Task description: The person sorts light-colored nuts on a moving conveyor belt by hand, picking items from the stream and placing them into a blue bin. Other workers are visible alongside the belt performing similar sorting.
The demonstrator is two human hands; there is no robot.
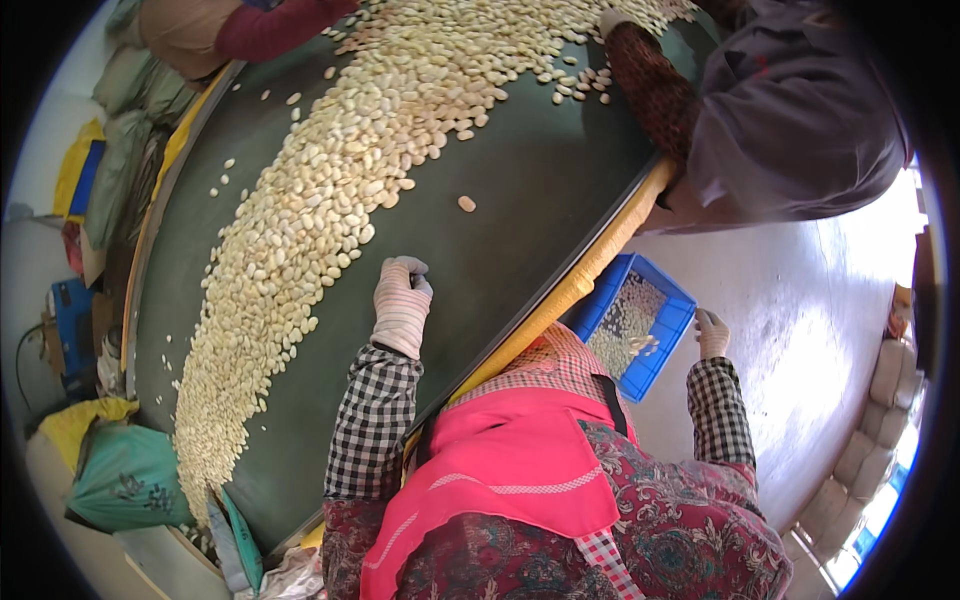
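My left hand (403,307), in a pale striped knit glove, is over the dark green sorting belt (517,172), near the edge of a long band of large white beans (300,225). Its fingers are curled with the thumb close to them; whether anything is inside is hidden. A single tan bean (466,203) lies apart on the belt beyond it. My right hand (712,334), also gloved, grips the outer rim of a blue plastic crate (651,373) at my right side. Beans (626,322) cover part of the crate's floor.
A co-worker's dark sleeve (652,82) reaches over the belt at far right; another person's red sleeve (277,30) shows at far left. Yellow padding (555,296) lines the near table edge. A green woven sack (127,476) stands at the belt's left end. Stacked sacks (855,457) line the right.
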